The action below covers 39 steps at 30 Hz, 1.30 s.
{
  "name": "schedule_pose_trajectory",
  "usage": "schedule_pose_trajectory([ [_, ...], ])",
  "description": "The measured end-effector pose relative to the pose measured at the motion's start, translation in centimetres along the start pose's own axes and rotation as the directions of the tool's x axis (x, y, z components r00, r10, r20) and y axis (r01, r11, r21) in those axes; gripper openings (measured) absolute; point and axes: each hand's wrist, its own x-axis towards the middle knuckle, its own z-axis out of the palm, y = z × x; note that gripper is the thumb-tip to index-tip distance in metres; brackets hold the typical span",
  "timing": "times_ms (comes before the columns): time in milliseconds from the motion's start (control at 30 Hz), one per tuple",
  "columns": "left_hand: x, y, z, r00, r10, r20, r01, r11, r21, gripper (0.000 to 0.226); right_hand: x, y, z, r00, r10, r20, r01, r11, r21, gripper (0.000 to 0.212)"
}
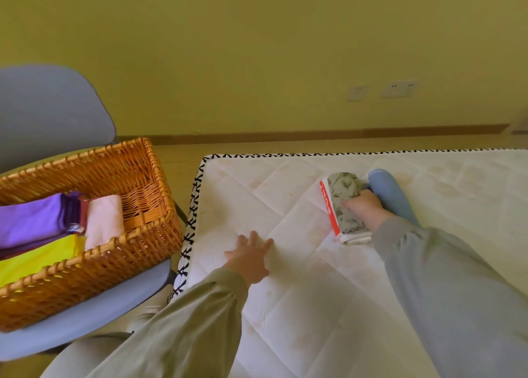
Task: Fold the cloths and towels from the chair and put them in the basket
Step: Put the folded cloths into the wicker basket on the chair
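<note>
Right hand grasps the grey floral folded cloth, with the thumb laid across its top and the fingers curled over its 3 o'clock edge. That cloth lies on a red-and-white folded towel, and the pair sits on the white quilted mattress at about 2 o'clock in the view. Left hand is released, fingers spread flat on bare mattress at 8 o'clock from the stack, holding nothing. A blue rolled towel lies just beside the stack at its 3 o'clock, right against the right hand.

At 9 o'clock a woven brown wicker basket stands on the seat of the grey-blue padded chair. It already holds purple folded cloths, a pink folded towel and a yellow folded cloth, with bare wicker showing at its 1 o'clock end.

By this showing the task is well along. No loose cloth shows on the visible parts of the chair, and several pieces are packed. What appears left is carrying the floral cloth, the red-and-white towel and the blue roll over to the basket's free end.
</note>
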Motion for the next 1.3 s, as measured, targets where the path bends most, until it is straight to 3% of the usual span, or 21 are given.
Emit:
schedule_pose_trajectory([
  [133,0.9,-0.8,0.0,0.997,0.069,0.035,-0.070,0.997,0.019,0.077,0.9,0.2,-0.6,0.995,0.042,0.096,-0.055,0.989,0.137,0.070],
  [233,1.3,-1.2,0.5,0.996,0.084,0.038,-0.084,0.996,0.009,0.077,1.5,0.5,-0.7,0.982,0.061,0.181,-0.103,0.966,0.235,0.070],
  [367,1.6,-1.5,1.5,0.997,0.079,0.005,-0.078,0.997,-0.012,0.079,1.5,0.2,0.5,0.955,0.046,0.293,-0.129,0.953,0.273,0.057],
  [533,1.6,-1.8,1.7,0.996,0.089,0.001,-0.089,0.995,-0.035,0.079,1.6,0.4,1.0,0.930,0.003,0.367,-0.082,0.976,0.202,0.061],
  [600,1.6,-1.9,1.7,0.996,0.088,-0.009,-0.088,0.996,-0.025,0.080,1.7,0.8,0.7,0.915,-0.015,0.402,-0.096,0.962,0.255,0.065],
  [867,1.6,-2.1,1.5,0.995,0.095,-0.017,-0.094,0.994,0.047,0.079,1.0,0.2,1.7,0.922,-0.040,0.385,-0.153,0.876,0.458,0.075],
  [1000,1.6,-2.5,1.7,0.993,0.113,-0.018,-0.112,0.993,0.030,0.080,-0.4,0.3,3.7,0.905,-0.006,0.426,-0.255,0.793,0.553,0.057],
  [1200,0.8,-3.2,0.4,0.988,0.148,0.048,-0.127,0.946,-0.299,0.073,-3.1,-0.2,5.5,0.871,-0.113,0.478,-0.258,0.723,0.641,0.047],
  [1300,0.3,-3.9,-2.0,0.997,0.071,-0.003,-0.056,0.754,-0.654,0.055,-4.9,-2.0,6.7,0.810,-0.213,0.547,-0.241,0.728,0.641,0.039],
])
